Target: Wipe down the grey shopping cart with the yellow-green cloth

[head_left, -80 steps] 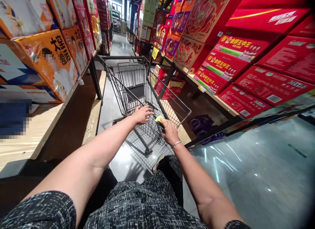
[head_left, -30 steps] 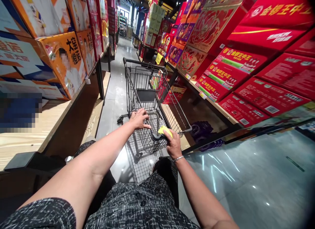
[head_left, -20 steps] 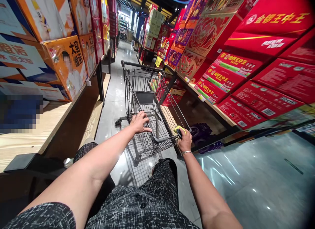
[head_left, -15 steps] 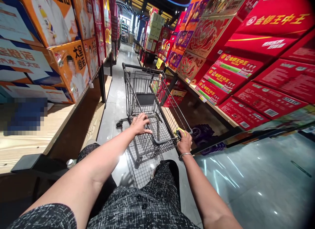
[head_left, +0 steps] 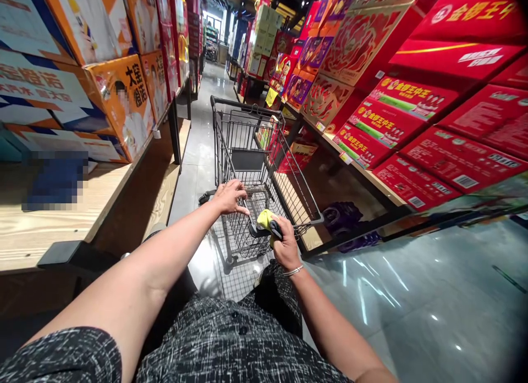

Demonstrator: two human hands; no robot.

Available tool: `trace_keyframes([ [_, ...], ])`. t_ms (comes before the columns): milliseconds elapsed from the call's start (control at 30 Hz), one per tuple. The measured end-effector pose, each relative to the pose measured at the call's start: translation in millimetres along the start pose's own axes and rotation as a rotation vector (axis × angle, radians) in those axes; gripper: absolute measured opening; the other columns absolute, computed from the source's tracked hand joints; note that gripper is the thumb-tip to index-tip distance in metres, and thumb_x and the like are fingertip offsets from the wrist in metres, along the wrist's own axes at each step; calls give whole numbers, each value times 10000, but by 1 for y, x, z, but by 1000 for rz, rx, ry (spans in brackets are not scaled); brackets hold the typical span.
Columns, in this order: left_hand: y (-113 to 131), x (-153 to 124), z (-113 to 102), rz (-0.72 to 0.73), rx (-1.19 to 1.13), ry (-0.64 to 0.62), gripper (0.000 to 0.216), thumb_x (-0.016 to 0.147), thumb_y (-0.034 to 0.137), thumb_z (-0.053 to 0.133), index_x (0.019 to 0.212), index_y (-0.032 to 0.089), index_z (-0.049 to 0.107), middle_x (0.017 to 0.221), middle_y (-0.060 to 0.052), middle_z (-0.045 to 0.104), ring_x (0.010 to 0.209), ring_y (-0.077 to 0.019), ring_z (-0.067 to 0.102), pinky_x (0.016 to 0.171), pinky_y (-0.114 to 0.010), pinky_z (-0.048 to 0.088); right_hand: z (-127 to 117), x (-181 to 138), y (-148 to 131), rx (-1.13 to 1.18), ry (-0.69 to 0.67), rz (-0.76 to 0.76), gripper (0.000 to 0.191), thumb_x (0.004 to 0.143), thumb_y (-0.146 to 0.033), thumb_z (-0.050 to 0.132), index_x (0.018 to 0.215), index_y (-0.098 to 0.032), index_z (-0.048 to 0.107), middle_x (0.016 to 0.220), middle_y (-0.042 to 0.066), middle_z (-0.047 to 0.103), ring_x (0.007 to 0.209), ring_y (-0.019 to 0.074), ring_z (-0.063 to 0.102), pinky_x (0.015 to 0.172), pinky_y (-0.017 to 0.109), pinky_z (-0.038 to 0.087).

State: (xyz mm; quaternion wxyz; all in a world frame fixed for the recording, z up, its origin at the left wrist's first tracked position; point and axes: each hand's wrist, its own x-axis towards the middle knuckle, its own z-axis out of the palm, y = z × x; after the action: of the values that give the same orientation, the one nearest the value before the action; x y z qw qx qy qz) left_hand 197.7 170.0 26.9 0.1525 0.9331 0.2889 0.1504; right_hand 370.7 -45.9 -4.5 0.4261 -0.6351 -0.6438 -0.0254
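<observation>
A black wire shopping cart [head_left: 247,160] stands in front of me in the aisle. At its near left rim is my left hand [head_left: 230,197], thumb and fingers apart; whether it presses on the rim is hard to tell. My right hand [head_left: 285,245] is closed around a yellow cloth [head_left: 265,218] with a dark part, held over the near rim by the cart's front corner. Part of the cloth is hidden by the fingers. The cart's wire basket shows nothing lying in it.
Orange drink cartons [head_left: 119,105] are stacked on a wooden shelf [head_left: 94,193] at left. Red cartons [head_left: 429,166] and gold-patterned boxes [head_left: 350,53] fill the right shelf. Purple packs [head_left: 342,223] lie beneath it. Glossy floor [head_left: 371,295] extends at lower right.
My right hand has moved left along the near rim with the yellow cloth, toward its middle. My left hand stays near the left rim, and the view has shifted slightly.
</observation>
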Motion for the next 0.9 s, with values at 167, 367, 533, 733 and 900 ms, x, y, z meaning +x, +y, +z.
trace_keyframes([
  [167, -7, 1, -4, 9, 21, -8, 552, 634, 715, 779, 992, 300, 715, 1289, -66, 522, 1348, -318, 367, 1025, -483, 372, 30, -27, -2, -257, -53, -203, 521, 885, -108, 551, 1279, -440, 626, 1340, 12, 557, 1285, 257, 437, 1056, 481, 407],
  [367, -11, -1, -5, 7, 7, -13, 544, 640, 687, 794, 1008, 295, 711, 1323, -66, 508, 1373, -317, 348, 1052, -487, 378, 78, -62, 15, -323, -229, -193, 500, 945, -219, 588, 1338, -527, 562, 1276, 8, 623, 1189, 244, 486, 1057, 470, 371],
  [533, -17, -3, -1, 5, -47, -1, 521, 640, 647, 817, 999, 287, 702, 1347, -63, 506, 1422, -319, 297, 1105, -508, 357, 96, -84, 37, -355, -467, -279, 513, 973, -184, 501, 1376, -500, 530, 1413, -54, 588, 1214, 236, 505, 1043, 467, 383],
  [733, -26, 1, 4, 25, -72, 1, 529, 645, 643, 816, 1020, 289, 699, 1369, -70, 496, 1451, -327, 269, 1134, -539, 329, 120, -94, 45, -447, -613, -198, 481, 968, -212, 476, 1349, -493, 562, 1472, -101, 530, 1328, 265, 465, 1076, 483, 388],
  [900, -35, 3, 0, 33, -77, -12, 507, 655, 604, 829, 1020, 279, 695, 1384, -67, 493, 1467, -318, 264, 1158, -526, 312, 127, -88, 42, -438, -643, -250, 426, 962, -246, 508, 1279, -511, 613, 1485, -139, 505, 1328, 237, 470, 1116, 455, 377],
])
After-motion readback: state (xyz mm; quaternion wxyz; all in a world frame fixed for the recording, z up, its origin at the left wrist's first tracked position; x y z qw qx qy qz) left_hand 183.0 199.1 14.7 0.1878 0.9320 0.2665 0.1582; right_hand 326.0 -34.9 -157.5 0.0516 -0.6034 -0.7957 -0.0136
